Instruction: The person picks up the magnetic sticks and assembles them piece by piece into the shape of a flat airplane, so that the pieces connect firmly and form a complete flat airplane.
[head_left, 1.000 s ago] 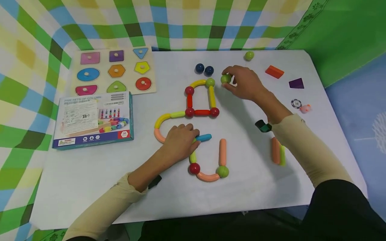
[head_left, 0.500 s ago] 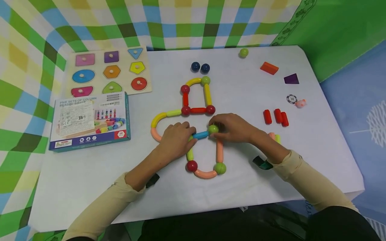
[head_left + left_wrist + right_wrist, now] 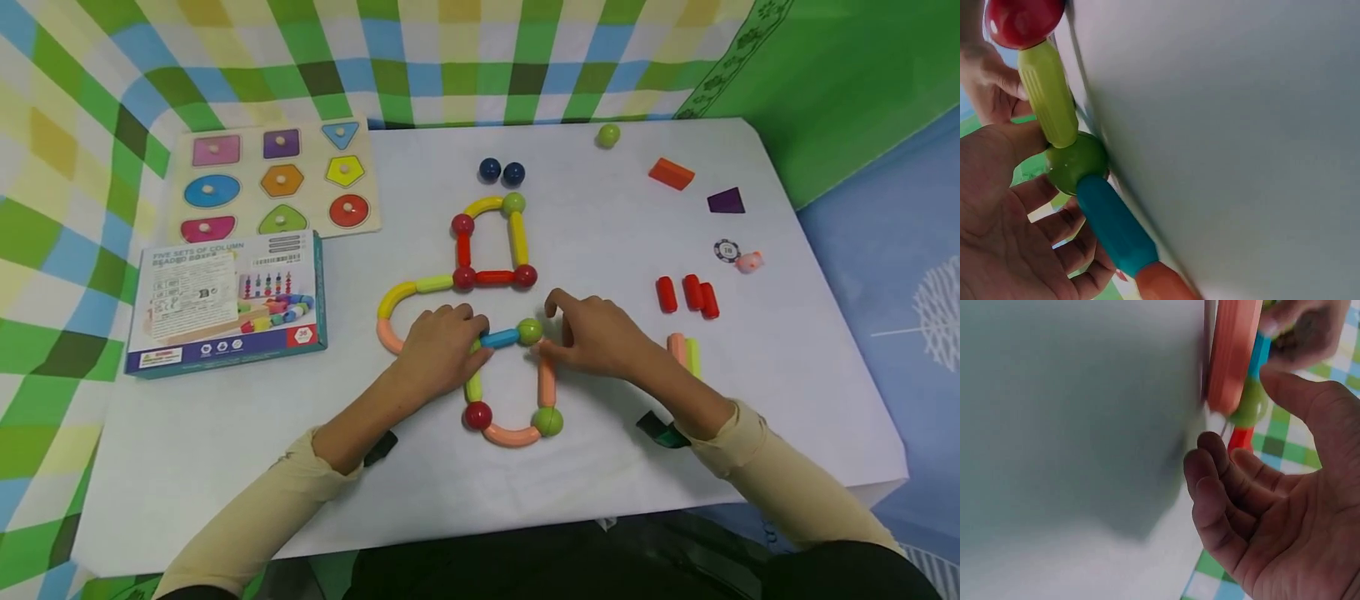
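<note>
The person's left hand pinches one green ball between the thumb and the bent fingers. From this ball, a blue stick leads to a second green ball, which lies at the stick's other end, above a salmon stick. The right hand is just beside this second ball; its fingers are loosely curved, well apart from the thumb, and hold nothing. Whether its thumb touches the salmon stick, one cannot tell. Farther back on the white table lie two dark blue balls.
</note>
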### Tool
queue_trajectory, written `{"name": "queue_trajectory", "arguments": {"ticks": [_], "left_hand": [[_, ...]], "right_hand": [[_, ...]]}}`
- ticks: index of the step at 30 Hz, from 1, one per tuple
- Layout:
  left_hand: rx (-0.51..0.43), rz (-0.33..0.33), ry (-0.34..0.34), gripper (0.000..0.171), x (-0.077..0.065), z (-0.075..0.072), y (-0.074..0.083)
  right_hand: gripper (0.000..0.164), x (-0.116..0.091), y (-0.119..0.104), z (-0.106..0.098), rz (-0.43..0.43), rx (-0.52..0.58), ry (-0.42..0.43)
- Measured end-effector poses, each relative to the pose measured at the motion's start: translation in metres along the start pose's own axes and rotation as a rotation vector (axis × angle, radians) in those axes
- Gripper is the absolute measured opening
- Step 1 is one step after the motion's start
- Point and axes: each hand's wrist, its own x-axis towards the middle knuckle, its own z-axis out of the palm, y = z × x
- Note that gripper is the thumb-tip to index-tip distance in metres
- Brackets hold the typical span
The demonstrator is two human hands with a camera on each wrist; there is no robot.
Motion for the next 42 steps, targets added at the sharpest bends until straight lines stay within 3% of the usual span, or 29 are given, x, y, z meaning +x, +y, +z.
{"name": "queue_trajectory", "arguments": {"ticks": [4,9,13,21,31,37,42], "left_hand": [[0.012,0.061,-0.005,0.046,0.011,-0.004,0.010],[0.020,0.160,-0.025,0.048,0.032,-0.009,0.023],[0.015,0.194,-0.050,0.047,0.041,-0.011,0.027],[-0.028,0.236,-0.087,0.041,0.045,-0.009,0.025],[-0.090,0.279,-0.137,0.039,0.039,-0.007,0.025],[-0.125,0.269,-0.149,0.043,0.034,-0.008,0.020],[-0.137,0.247,-0.154,0.044,0.030,-0.007,0.016]], "right_hand": [[0.047,-0.013,-0.007,0.011,0.013,0.070,-0.015],[0.042,-0.021,-0.014,0.021,0.004,0.144,0.068],[0.042,-0.025,-0.018,0.026,-0.016,0.189,0.107],[0.043,-0.033,-0.021,0.032,-0.049,0.251,0.139],[0.037,-0.035,-0.013,0.034,-0.096,0.257,0.185],[0.033,-0.035,-0.007,0.028,-0.094,0.209,0.177],[0.034,-0.043,0.026,-0.005,0.068,-0.009,0.256]]}}
